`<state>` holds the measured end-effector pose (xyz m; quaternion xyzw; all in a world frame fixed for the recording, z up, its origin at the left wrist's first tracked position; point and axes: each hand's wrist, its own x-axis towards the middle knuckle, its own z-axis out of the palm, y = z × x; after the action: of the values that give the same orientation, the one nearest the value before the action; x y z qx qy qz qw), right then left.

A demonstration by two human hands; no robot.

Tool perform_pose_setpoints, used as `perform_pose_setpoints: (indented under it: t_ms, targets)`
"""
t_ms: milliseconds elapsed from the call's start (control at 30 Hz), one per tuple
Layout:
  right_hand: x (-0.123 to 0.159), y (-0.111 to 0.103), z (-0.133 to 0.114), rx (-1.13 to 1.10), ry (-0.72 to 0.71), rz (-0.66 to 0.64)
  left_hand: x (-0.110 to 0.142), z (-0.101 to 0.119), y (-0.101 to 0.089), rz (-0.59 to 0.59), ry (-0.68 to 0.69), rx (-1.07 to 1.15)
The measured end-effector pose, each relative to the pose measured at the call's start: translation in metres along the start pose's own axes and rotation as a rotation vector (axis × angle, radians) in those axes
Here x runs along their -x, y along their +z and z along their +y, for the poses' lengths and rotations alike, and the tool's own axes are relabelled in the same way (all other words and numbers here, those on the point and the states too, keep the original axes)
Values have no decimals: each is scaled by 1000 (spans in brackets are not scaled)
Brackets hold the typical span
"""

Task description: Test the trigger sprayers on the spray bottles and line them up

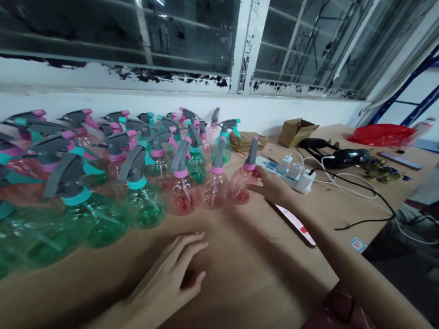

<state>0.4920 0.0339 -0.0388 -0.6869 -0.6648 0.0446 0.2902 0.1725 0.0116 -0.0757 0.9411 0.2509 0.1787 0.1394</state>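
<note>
My right hand (272,184) reaches across the table to a clear pink spray bottle (242,186) with a grey trigger head and pink collar. Its fingers are at the bottle's right side, partly hidden behind it. This bottle stands upright at the right end of the front row, beside another pink spray bottle (215,187). My left hand (173,276) is over the bare tabletop in front of the bottles, fingers loosely stretched and holding nothing. A green spray bottle (145,206) with a turquoise collar stands beyond it, among several pink and green ones on the left.
Right of the bottles lie a white power strip (286,172) with cables and a flat phone-like object (295,224). Further back are an open cardboard box (295,132), a black glossy object (346,158) and a red plastic bag (383,134). A windowed wall borders the table (239,285).
</note>
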Motion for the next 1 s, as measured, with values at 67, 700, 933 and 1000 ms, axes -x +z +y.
perform_pose_setpoints:
  t_ms: [67,700,933,1000]
  targets:
    - [-1,-1,-2,3,-2,-8,-1,3,0,2,1,18]
    - [75,23,-192,-100,-304,-128,115,2,-65,59,-237,-93]
    - [68,103,-312,-425,-737,-442,202,-17,-124,175,-594,65]
    - [70,125,-341,-476,-786,-489,230,-29,-136,277,-647,133]
